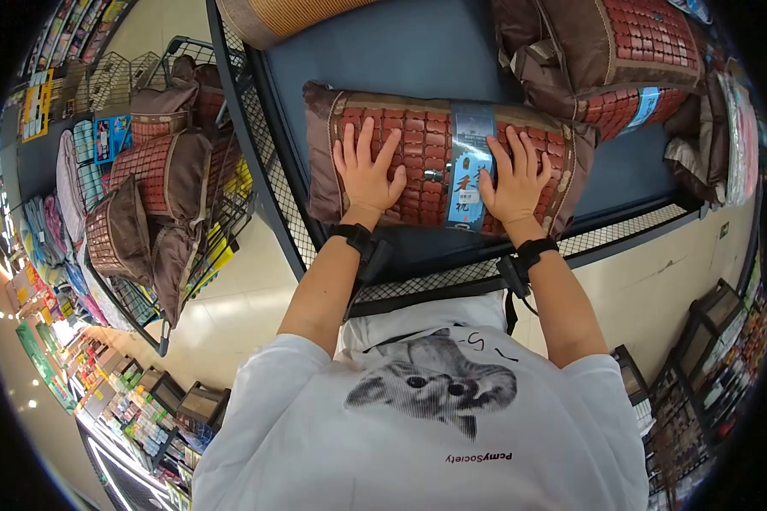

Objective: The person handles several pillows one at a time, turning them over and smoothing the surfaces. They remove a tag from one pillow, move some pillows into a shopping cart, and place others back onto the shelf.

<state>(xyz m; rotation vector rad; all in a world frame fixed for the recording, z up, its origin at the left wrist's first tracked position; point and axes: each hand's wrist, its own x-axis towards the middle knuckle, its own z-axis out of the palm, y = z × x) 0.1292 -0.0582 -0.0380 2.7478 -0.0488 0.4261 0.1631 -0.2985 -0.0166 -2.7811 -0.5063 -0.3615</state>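
Observation:
A brown pillow (413,140) with a grid of reddish tiles lies on the dark shelf (375,51) in front of me. A blue paper band (470,170) with printed characters wraps its middle. My left hand (368,170) rests flat on the tiles left of the band, fingers spread. On the right, my right hand (516,175) lies spread on the pillow, its thumb reaching the band's edge. Neither hand grips anything. Both wrists wear black straps.
More tiled brown pillows (648,43) are piled at the shelf's back right. A rolled mat (290,17) lies at the far edge. Left of the shelf stands a cart (158,183) heaped with similar pillows. Mesh edging (622,232) runs along the shelf's front.

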